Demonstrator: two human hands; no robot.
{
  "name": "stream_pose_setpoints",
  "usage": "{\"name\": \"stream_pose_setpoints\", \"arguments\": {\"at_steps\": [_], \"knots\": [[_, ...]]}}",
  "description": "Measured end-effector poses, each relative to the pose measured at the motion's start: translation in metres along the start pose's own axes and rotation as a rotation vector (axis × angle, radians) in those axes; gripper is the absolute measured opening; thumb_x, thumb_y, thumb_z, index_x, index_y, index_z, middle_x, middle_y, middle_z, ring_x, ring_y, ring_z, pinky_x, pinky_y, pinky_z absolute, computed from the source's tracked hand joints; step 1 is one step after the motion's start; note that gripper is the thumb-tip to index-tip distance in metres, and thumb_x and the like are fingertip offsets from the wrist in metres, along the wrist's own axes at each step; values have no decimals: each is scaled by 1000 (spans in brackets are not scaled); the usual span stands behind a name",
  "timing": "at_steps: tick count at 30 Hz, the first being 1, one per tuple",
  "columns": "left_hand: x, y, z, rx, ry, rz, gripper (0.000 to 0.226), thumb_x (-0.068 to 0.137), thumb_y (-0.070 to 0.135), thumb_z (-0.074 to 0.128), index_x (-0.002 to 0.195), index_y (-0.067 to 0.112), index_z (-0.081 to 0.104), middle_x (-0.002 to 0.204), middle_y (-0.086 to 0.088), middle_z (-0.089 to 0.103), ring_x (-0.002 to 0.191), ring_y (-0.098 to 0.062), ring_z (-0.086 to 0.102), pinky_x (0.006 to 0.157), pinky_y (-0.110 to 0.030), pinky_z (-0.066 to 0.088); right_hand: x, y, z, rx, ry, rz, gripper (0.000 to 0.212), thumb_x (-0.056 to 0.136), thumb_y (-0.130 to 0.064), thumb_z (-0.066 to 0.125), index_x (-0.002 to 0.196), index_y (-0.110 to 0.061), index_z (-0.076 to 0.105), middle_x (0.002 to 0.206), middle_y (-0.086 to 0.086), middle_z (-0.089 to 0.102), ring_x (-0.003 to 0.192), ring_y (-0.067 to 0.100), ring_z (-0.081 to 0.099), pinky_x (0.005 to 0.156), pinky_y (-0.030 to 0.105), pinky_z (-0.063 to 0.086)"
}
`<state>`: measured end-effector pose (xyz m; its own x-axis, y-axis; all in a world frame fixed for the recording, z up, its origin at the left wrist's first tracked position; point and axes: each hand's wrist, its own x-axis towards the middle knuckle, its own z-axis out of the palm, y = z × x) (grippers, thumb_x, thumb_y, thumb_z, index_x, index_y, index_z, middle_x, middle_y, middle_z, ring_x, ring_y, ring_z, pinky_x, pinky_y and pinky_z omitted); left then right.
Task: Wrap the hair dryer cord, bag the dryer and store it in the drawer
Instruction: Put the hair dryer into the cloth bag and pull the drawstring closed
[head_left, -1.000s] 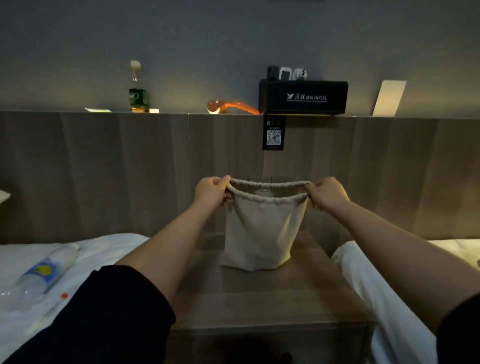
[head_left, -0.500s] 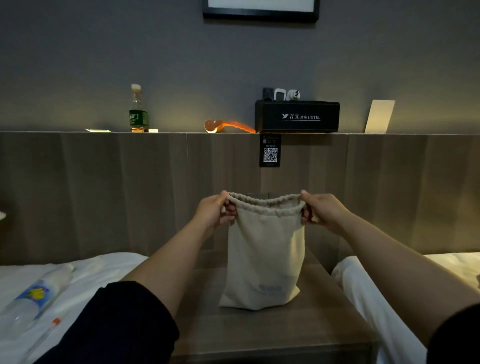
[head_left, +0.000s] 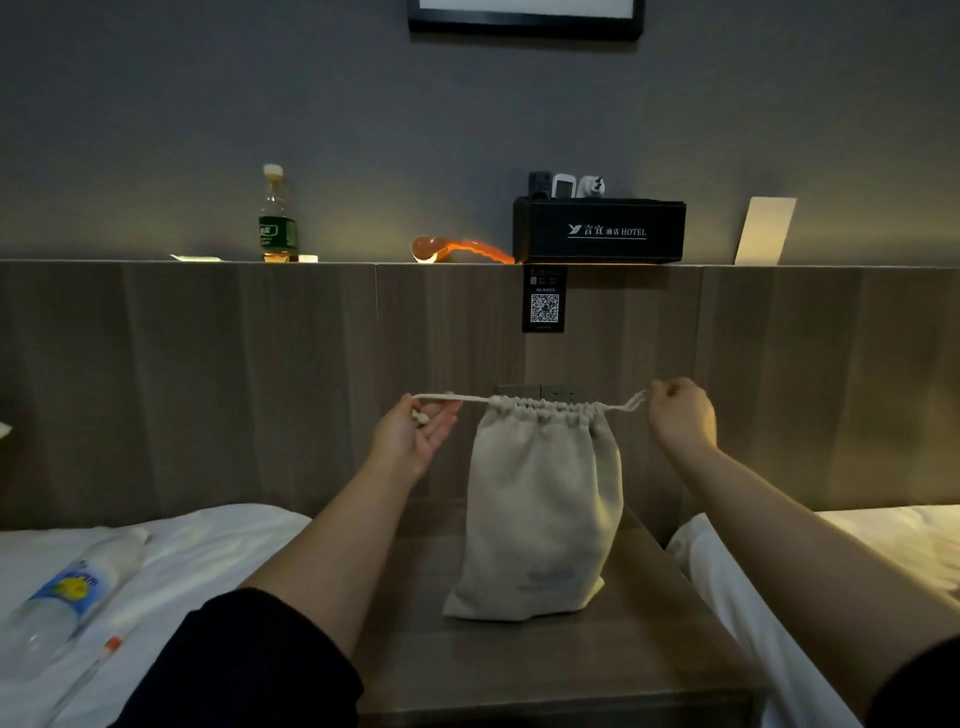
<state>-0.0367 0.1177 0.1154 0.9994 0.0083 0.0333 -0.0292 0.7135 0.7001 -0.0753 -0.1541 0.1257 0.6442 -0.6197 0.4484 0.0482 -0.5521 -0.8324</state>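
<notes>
A cloth bag (head_left: 540, 509) stands upright on the wooden surface (head_left: 597, 670) between 2 beds, its mouth gathered tight into puckers. A drawstring (head_left: 452, 399) runs out level from each side of the neck. The left hand (head_left: 415, 434) is just left of the bag, palm half turned up, its fingers (head_left: 441, 421) loosely curled with the cord pinched at the top and the knotted end lying in the palm. The right hand (head_left: 680, 415) is just right of the bag, closed into a fist around the other cord end. The dryer is not visible; whether it is inside the bag cannot be told.

On the left bed (head_left: 197, 551) lie a plastic bottle (head_left: 78, 592) and a thin pen (head_left: 93, 670). On the ledge above the headboard stand a green-labelled bottle (head_left: 278, 218), an orange object (head_left: 457, 249), a black box (head_left: 600, 231) marked HOTEL and a white card (head_left: 764, 229). A QR tag (head_left: 544, 301) hangs under the box.
</notes>
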Motion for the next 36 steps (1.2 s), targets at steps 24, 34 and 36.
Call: {"name": "stream_pose_setpoints", "arguments": {"at_steps": [24, 34, 36], "knots": [[-21, -32, 10, 1552, -278, 793, 42, 92, 32, 52, 54, 19, 40, 69, -14, 61, 73, -31, 56, 62, -36, 37, -49, -8, -6, -376, -426, -547, 34, 87, -50, 51, 93, -19, 65, 86, -2, 66, 79, 15, 61, 73, 35, 54], [-21, -31, 7, 1366, -109, 683, 41, 95, 30, 47, 77, -2, 66, 76, -19, 67, 71, -29, 58, 61, -35, 36, -48, -2, -18, -307, -537, -473, 25, 85, -34, 62, 82, -11, 71, 75, 9, 68, 70, 22, 62, 67, 36, 52], [-21, -29, 8, 1382, -166, 683, 40, 95, 28, 47, 80, -3, 66, 79, -20, 67, 75, -29, 60, 65, -37, 40, -50, -1, -20, -316, -476, -483, 25, 88, -30, 59, 81, -10, 71, 73, 10, 68, 68, 23, 62, 67, 38, 53]]}}
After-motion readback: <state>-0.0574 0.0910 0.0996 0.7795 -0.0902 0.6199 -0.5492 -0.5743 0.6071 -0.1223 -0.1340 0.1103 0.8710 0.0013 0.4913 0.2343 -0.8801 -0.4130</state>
